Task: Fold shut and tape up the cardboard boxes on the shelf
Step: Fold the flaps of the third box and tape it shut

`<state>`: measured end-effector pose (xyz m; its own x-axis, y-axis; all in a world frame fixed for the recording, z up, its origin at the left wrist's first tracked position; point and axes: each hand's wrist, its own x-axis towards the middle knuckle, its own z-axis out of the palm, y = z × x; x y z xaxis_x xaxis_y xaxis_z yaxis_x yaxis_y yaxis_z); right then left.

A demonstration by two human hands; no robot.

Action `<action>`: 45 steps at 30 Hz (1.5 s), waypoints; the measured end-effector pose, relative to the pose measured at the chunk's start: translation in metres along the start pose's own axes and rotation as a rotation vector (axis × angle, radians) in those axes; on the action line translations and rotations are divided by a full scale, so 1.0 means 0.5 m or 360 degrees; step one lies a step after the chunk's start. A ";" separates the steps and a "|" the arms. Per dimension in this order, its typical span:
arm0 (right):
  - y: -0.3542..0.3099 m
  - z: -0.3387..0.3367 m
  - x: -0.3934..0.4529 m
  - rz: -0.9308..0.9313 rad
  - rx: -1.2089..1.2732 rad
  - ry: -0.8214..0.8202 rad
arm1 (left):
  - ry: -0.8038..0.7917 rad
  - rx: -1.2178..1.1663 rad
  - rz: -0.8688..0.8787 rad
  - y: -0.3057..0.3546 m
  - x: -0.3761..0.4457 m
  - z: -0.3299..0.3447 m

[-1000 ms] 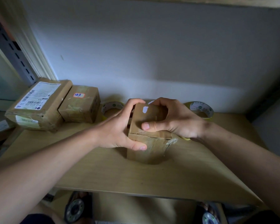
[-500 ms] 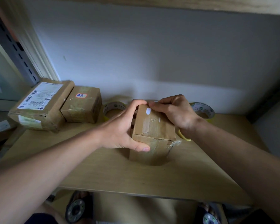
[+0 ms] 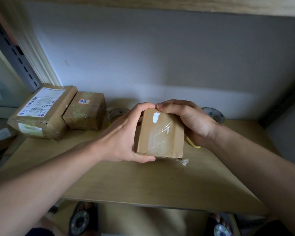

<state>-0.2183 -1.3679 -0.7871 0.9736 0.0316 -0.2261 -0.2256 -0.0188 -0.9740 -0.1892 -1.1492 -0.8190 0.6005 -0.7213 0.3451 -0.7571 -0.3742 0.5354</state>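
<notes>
A small brown cardboard box [image 3: 160, 135] with clear tape across its top is held over the middle of the wooden shelf [image 3: 143, 183]. My left hand [image 3: 124, 135] grips its left side, thumb under the near bottom corner and fingers over the far edge. My right hand [image 3: 192, 121] holds the right side, fingers curled over the far top edge. A loose end of clear tape [image 3: 184, 161] sticks out at the near right corner. The box's far side is hidden.
Two taped boxes sit at the back left: a large one with a white label [image 3: 41, 113] and a smaller one with a red-edged sticker [image 3: 87, 111]. Tape rolls lie behind my hands, one on the left [image 3: 117, 113] and one on the right [image 3: 213, 114]. The wall is close behind.
The box has tipped toward me so its taped top now faces the camera. My right hand moved from the top face to the right side and far edge.
</notes>
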 end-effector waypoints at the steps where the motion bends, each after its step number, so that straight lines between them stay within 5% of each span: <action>1: 0.003 -0.005 0.001 0.0045 -0.0048 -0.0042 | 0.0011 0.0036 0.0030 0.001 -0.001 0.001; 11: 0.008 -0.034 0.000 0.0277 -0.0196 -0.0385 | -0.0188 0.0073 0.0145 -0.004 0.005 -0.008; 14: 0.006 -0.027 -0.001 0.0171 -0.0246 -0.0287 | -0.0364 -0.0352 -0.0015 -0.004 -0.009 -0.007; 18: 0.013 -0.018 -0.002 0.0013 -0.0338 -0.0252 | -0.0156 -0.1006 -0.0463 0.006 -0.016 0.023; 24: 0.025 0.011 -0.013 -0.0344 -0.0979 -0.0167 | -0.0288 -0.0717 -0.0565 -0.017 -0.011 0.021; 29: 0.046 0.013 -0.008 -0.0324 -0.1243 -0.0262 | -0.0381 -0.0338 -0.0441 -0.025 -0.018 0.020; 35: 0.040 0.001 -0.010 -0.0238 -0.1220 -0.0248 | -0.0282 -0.0734 -0.0604 -0.044 -0.028 0.008; 45: 0.041 -0.005 -0.002 -0.0266 -0.1080 -0.0237 | -0.0237 -0.0619 -0.0706 -0.045 0.005 0.017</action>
<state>-0.2238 -1.3708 -0.8069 0.9672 0.2235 -0.1208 0.0448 -0.6179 -0.7850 -0.1728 -1.1477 -0.8365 0.7737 -0.6295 -0.0717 -0.2766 -0.4375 0.8556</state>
